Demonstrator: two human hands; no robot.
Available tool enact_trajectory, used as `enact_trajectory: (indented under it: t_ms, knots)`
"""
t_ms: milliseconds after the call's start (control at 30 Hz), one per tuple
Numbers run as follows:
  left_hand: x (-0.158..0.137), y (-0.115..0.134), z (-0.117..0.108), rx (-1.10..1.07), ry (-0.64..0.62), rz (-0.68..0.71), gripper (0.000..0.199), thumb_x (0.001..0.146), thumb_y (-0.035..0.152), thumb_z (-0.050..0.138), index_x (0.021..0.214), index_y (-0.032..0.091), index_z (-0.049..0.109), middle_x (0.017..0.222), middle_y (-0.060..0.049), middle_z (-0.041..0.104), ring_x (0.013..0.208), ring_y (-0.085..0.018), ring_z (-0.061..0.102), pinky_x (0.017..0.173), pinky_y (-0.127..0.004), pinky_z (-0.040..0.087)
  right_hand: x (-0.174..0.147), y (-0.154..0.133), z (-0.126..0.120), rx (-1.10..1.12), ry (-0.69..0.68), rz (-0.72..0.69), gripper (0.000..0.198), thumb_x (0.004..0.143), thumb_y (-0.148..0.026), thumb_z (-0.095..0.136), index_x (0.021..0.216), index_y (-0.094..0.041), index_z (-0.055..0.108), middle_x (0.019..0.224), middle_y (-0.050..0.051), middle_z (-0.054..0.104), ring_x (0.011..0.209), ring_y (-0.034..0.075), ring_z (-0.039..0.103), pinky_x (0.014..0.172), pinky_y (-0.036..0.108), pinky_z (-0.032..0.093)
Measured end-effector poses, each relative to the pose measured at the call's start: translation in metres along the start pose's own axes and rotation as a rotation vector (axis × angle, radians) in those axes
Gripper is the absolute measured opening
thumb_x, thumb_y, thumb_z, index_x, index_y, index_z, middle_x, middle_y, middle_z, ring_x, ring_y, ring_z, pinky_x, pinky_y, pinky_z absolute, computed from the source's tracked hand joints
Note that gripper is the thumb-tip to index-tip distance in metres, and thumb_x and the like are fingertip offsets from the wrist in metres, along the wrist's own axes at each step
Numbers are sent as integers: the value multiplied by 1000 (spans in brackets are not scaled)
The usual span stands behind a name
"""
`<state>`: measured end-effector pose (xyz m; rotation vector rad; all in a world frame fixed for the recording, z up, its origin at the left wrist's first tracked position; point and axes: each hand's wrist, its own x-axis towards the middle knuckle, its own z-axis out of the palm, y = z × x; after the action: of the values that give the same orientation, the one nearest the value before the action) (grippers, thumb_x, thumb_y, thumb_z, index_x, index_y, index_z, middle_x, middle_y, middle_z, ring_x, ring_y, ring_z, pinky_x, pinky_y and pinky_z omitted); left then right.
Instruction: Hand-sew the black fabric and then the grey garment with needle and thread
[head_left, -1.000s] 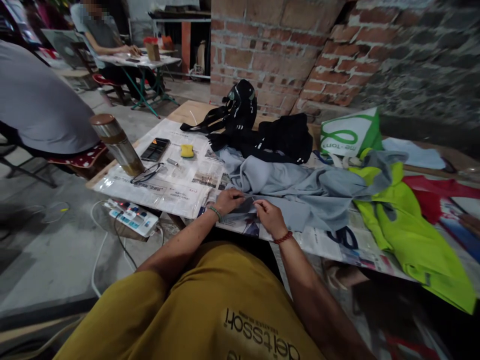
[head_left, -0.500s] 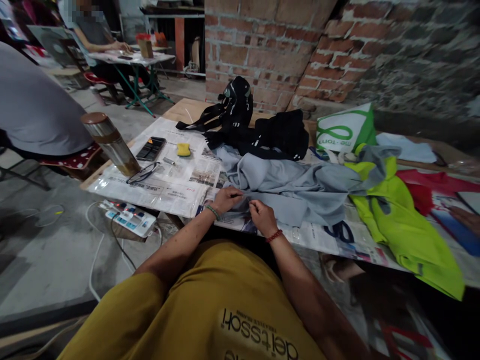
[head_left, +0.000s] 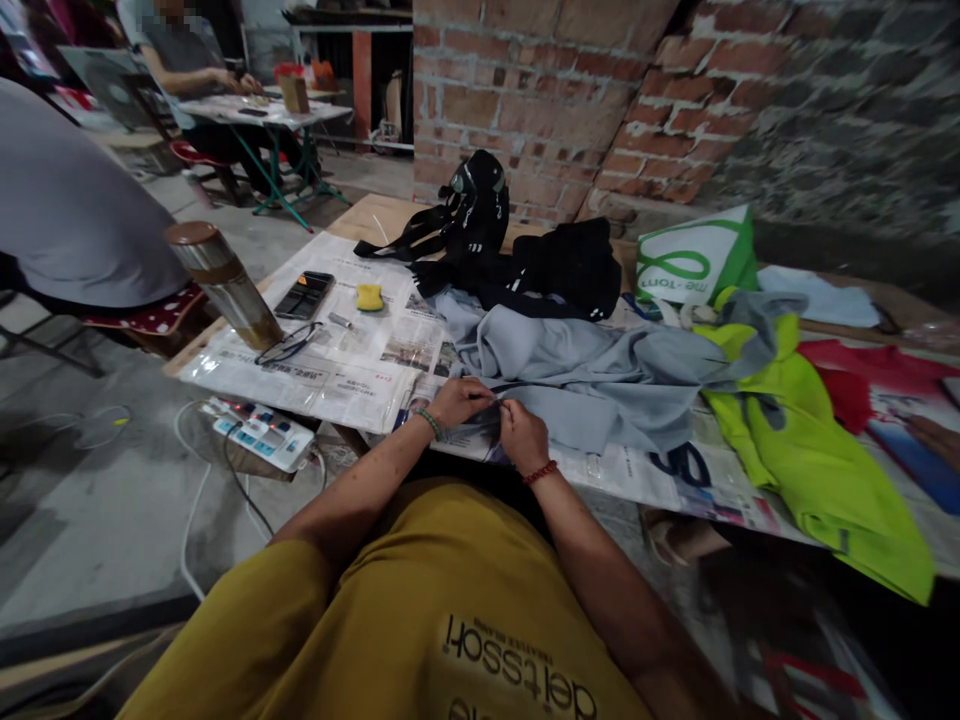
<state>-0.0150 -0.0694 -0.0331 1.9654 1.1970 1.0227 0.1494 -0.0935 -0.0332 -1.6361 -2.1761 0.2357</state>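
Observation:
My left hand (head_left: 461, 402), with a green bead bracelet at its wrist, is closed in a pinch just in front of a grey garment (head_left: 570, 350). My right hand (head_left: 523, 437), wearing a red bead bracelet, also pinches, its fingertips almost meeting the left ones. Whatever lies between the fingertips is too small to make out. A thin dark line (head_left: 536, 386) runs from the fingertips rightward across the grey cloth. Behind the garment lies a heap of black fabric (head_left: 570, 268), beside a black bag with straps (head_left: 484, 205).
On the newspaper-covered table (head_left: 337, 395) are a bottle (head_left: 225, 285), a phone (head_left: 305, 295), glasses (head_left: 289, 343) and a yellow sponge (head_left: 370, 297). A power strip (head_left: 262, 435) hangs at the left edge. Rightward lie a yellow-green garment (head_left: 817, 450) and a green-white bag (head_left: 697, 258). Another person's hand (head_left: 934, 437) shows far right.
My fingertips have come closer together, the right hand shifting slightly left and up. The thin dark line beside them now shows more clearly over the grey cloth.

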Motion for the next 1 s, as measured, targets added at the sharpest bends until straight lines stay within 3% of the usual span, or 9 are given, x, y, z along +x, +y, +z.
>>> enact_trajectory:
  t_ms: [133,300,500,633,767,867,933,1000]
  knots:
    - [-1,4,1,-27,-69,51,13,78,18,62,82,14,74,77,-4,69,71,-13,61,74,-24,48,-2,0,1,27,18,2,27,89,-21,33,86,-19,60,74,8,67,64,20,58,60,27,34]
    - [-3,6,1,23,44,-7,22,73,22,68,94,15,70,88,-4,68,82,-15,61,78,-25,47,-6,1,0,217,65,8,27,90,-26,32,99,-20,56,84,7,68,75,21,63,69,29,42]
    - [-4,5,0,216,-98,152,17,80,18,55,86,17,72,77,-3,66,74,-12,60,77,-24,44,-1,-5,-1,302,111,25,22,85,-23,38,100,-18,52,91,10,69,84,23,65,72,31,45]
    - [-3,2,1,172,-57,179,19,82,21,55,90,17,72,81,-4,69,75,-13,63,76,-24,46,-2,-2,-10,287,108,-9,19,85,-28,44,98,-18,53,80,7,68,75,21,64,67,29,45]
    - [-2,-4,5,130,4,156,18,82,22,58,92,15,73,85,-6,73,79,-16,65,77,-26,49,-2,7,-32,196,315,-89,21,85,-35,49,93,-18,58,84,8,66,75,19,61,68,29,45]
    - [-1,-6,7,151,27,171,17,82,23,60,89,15,73,83,-6,73,77,-17,66,75,-27,50,11,12,-47,117,434,-102,24,87,-33,46,91,-16,61,88,11,64,84,21,58,79,33,44]
    - [-2,-5,6,182,54,192,17,82,23,60,90,16,73,83,-6,73,76,-16,66,74,-27,49,24,13,-52,52,355,-83,25,87,-33,47,89,-16,65,91,11,65,90,22,57,85,37,42]
    - [-2,-3,4,213,69,217,17,83,23,59,91,16,72,84,-5,73,76,-15,66,74,-26,49,36,12,-51,10,177,-55,27,87,-35,49,81,-19,69,91,10,67,92,24,56,85,39,40]
